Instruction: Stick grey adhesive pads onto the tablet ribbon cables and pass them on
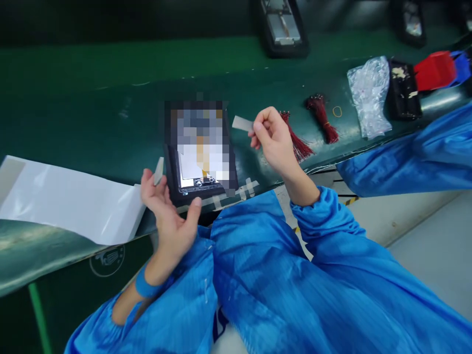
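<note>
Film strip (242, 123) pinched between thumb and forefinger of my right hand (275, 140), just above the green tabletop (110, 113). My left hand (167, 216) clasps the near corner of the black framed panel (172, 183) lying there — thumb on its front edge. Farther out: white sheet (66, 196) left, red wire bundles (321, 117) right.

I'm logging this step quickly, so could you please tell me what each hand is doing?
Left hand: gripping the black framed panel by its lower edge.
Right hand: pinching a small film strip.
</note>
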The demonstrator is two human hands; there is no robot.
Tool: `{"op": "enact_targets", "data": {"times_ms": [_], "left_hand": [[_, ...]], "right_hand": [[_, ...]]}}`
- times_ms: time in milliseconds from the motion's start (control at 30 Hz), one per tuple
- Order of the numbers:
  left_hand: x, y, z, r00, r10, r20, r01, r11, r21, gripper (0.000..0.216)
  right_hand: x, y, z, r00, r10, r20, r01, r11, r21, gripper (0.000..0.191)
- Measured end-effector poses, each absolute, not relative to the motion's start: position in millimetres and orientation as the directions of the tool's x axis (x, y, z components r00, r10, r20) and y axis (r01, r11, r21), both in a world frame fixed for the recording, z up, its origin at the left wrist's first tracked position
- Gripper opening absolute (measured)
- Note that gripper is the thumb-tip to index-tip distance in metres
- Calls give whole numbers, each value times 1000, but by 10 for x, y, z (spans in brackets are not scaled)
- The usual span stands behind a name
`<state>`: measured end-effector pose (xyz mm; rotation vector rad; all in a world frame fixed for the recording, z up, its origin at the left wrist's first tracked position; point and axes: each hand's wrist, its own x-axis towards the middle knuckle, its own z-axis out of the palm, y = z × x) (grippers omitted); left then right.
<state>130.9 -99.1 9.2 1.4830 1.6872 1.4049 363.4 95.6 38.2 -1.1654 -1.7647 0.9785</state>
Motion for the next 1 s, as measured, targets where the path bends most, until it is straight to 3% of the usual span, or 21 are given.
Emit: {"op": "enact_targets", "data": {"times_ms": [133,400,600,1000], "left_hand": [[1519,-1029,33,-256,934,250,386,-138,912,96],[1224,-1039,6,-322,895,309,535,-97,839,94],[1286,-1030,-3,-280,880,384,560,-175,809,89],[1407,-921,-78,-33,871,491,560,-390,731,88]], "right_hand": [[3609,624,518,-317,945,79,256,166,-952,37],[3482,315,513,-467,877,-112,343,63,-937,14],[3431,400,490,-550,818,-168,451,122,-884,7],[3376,411,576,-495,834,-243,600,127,-790,7]]}}
